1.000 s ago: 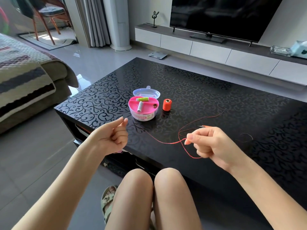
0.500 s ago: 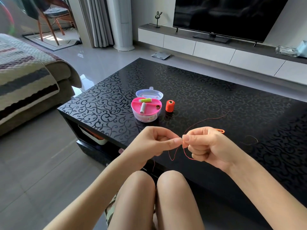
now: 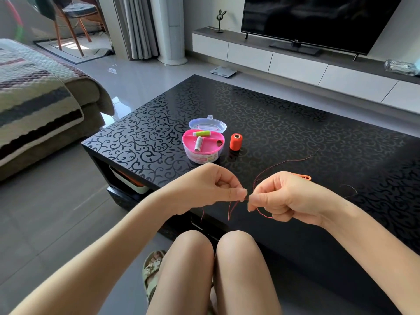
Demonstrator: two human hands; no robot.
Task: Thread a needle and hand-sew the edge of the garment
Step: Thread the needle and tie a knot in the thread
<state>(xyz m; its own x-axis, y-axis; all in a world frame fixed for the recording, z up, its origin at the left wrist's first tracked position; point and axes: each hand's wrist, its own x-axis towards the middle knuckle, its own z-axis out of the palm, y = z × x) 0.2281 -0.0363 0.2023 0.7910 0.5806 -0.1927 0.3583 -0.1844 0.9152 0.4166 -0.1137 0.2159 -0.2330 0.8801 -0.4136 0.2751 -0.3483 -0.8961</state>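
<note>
Both hands pinching red thread [image 3: 231,210] over table edge — left hand [image 3: 218,189] and right hand [image 3: 279,196] fingertips nearly touching. Thread's limp, super light, slippery — grip right by the tip. Needle too small to spot.

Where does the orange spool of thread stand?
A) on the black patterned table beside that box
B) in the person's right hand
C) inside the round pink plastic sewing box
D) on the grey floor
A: the orange spool of thread stands upright on the black patterned table, beside the round pink plastic sewing box.
</note>
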